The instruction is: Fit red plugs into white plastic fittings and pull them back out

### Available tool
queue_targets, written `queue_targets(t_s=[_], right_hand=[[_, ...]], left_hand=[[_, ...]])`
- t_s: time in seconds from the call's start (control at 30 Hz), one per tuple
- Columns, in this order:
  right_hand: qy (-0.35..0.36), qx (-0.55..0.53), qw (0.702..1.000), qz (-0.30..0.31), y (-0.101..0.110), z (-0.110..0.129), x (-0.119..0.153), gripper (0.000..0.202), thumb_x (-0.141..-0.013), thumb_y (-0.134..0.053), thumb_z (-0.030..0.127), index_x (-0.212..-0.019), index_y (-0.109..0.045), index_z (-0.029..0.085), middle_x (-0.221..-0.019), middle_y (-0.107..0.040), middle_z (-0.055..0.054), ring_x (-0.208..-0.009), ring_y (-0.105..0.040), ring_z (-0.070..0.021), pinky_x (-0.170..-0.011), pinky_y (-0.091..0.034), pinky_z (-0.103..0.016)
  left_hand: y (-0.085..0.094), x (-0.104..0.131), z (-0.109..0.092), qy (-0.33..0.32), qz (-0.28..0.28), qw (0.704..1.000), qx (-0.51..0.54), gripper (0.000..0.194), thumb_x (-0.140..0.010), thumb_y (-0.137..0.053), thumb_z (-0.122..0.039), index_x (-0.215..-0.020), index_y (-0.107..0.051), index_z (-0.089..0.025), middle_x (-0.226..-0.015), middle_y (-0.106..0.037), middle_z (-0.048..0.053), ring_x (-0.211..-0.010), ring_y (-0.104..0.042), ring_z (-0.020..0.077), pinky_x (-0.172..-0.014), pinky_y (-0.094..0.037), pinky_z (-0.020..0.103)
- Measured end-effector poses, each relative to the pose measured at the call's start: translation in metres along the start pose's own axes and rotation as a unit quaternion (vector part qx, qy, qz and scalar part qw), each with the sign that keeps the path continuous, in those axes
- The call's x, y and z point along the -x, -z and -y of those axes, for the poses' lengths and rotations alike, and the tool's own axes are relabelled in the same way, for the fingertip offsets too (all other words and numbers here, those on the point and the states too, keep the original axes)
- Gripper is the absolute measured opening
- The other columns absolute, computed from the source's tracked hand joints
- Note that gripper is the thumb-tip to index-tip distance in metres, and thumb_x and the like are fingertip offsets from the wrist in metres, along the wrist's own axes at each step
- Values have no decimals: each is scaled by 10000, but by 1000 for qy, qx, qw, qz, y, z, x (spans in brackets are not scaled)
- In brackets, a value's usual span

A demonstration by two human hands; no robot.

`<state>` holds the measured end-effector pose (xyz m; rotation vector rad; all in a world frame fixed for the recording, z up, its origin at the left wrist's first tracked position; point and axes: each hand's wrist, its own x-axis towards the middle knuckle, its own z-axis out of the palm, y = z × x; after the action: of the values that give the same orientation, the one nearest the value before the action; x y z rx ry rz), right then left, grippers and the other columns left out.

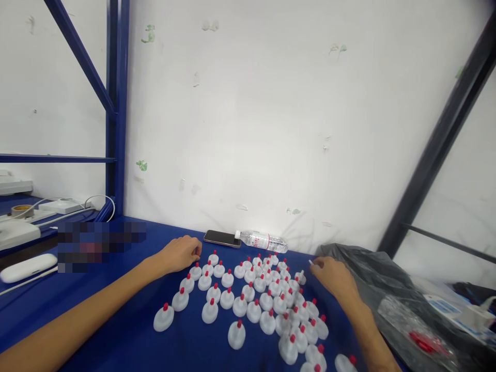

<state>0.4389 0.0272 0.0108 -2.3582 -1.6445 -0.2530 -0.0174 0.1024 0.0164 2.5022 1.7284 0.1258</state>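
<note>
Many small white translucent bottles with red tips [236, 335] stand spread over the blue table [127, 341]. My left hand [182, 253] rests at the back left of them, its fingers curled inward near the rearmost bottles; what it holds, if anything, is hidden. On the right side, my right hand [327, 273] pinches a small white piece [310, 262] between its fingertips. Just left of that hand, one bottle [300, 277] shows a white tip with no red on it.
A phone [222, 238] and a clear water bottle [263, 241] lie along the wall. To the right spreads a black plastic bag [360, 258] with a clear bag of red pieces [426, 341] on it. White devices, cables and a tape roll [22, 211] sit at left.
</note>
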Motion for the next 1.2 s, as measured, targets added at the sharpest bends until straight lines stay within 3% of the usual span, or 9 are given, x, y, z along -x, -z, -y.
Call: queue_targets(t_s=[0.27, 0.43, 0.53, 0.67, 0.8, 0.93, 1.03, 1.13, 1.2], right_hand=[[-10, 10, 998, 64, -4, -4, -6, 297, -1061, -717, 430, -1249, -719, 201, -1241, -761, -68, -1068, -753, -228, -946, -649, -448], [-2, 1, 996, 93, -5, -6, -8, 287, -1053, -732, 420, -1256, -726, 217, -1294, -750, -73, -1129, -742, -239, -977, -641, -454], [-5, -4, 995, 105, -6, -7, -9, 299, -1051, -733, 420, -1270, -722, 217, -1305, -746, -75, -1134, -740, -242, -980, -640, -459], [-2, -12, 994, 108, -8, -6, -8, 300, -1053, -731, 422, -1263, -723, 209, -1293, -749, -74, -1119, -743, -240, -974, -643, -461], [5, -20, 996, 84, -4, -4, -4, 291, -1058, -723, 436, -1232, -729, 203, -1236, -762, -65, -1073, -752, -227, -946, -649, -445], [5, -29, 999, 38, 1, 0, 1, 286, -1065, -710, 450, -1189, -735, 194, -1165, -774, -54, -1018, -758, -213, -919, -651, -432], [2, -41, 999, -9, 4, 3, 3, 249, -1067, -710, 436, -1120, -745, 196, -1077, -781, -30, -936, -755, -186, -881, -648, -399], [13, -64, 996, -66, 9, 6, 4, 188, -1083, -652, 329, -1006, -766, 200, -934, -806, -36, -811, -759, -192, -780, -608, -359], [30, -87, 990, -109, 15, 10, 5, 250, -1083, -574, 273, -959, -782, 212, -892, -832, -78, -791, -783, -235, -724, -562, -355]], left_hand=[[-4, -1, 3, -6, -24, 1000, 9, 336, -1064, -738, -378, -1332, -696, -181, -1327, -739, 101, -1110, -755, 272, -949, -665, 489], [-4, -1, 0, -15, -80, 997, 9, 316, -1066, -734, -381, -1307, -706, -180, -1303, -746, 97, -1100, -756, 268, -948, -663, 487], [-4, 0, -4, -55, -116, 992, 17, 321, -1071, -725, -382, -1319, -695, -180, -1298, -742, 94, -1082, -749, 261, -947, -657, 484], [-8, 2, -6, -116, -130, 985, 19, 350, -1136, -514, -231, -1444, -671, -288, -1373, -664, 76, -835, -734, 178, -805, -607, 364], [-11, 4, -7, -146, -120, 982, 21, 447, -1125, -432, -199, -1427, -725, -349, -1349, -632, 61, -647, -656, 113, -681, -520, 305], [-10, 3, -7, -153, -125, 980, 34, 257, -1135, -576, -313, -1320, -725, -213, -1320, -700, 81, -838, -718, 175, -819, -620, 380], [-8, 2, -8, -152, -133, 978, 45, 258, -1078, -714, -375, -1242, -716, -175, -1239, -754, 80, -998, -748, 230, -895, -657, 442], [-3, 3, -12, -143, -160, 975, 59, 243, -1075, -723, -373, -1209, -730, -170, -1176, -772, 68, -1000, -764, 234, -900, -665, 447], [0, 6, -17, -133, -195, 969, 72, 241, -1077, -721, -375, -1199, -730, -167, -1144, -776, 60, -974, -767, 227, -886, -666, 439]])
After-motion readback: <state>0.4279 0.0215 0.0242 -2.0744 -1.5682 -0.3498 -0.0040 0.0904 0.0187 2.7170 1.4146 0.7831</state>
